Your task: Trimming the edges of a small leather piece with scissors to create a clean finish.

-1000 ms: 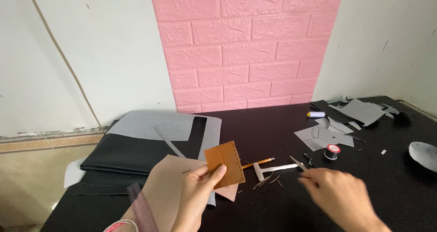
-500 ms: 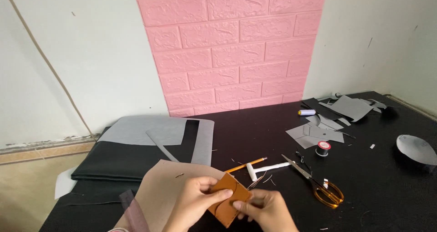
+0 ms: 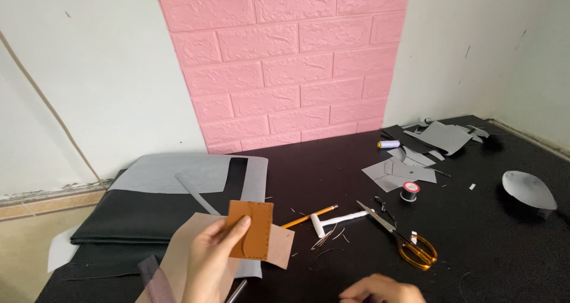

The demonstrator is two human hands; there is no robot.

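While held, scissors nearby (unobstructed)

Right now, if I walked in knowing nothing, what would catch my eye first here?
Most likely the pink brick-pattern panel on the white wall behind the black table. Next, the left hand holding up a small brown stitched leather piece near the front. To its right lie orange-handled scissors, with grey scraps scattered further back.
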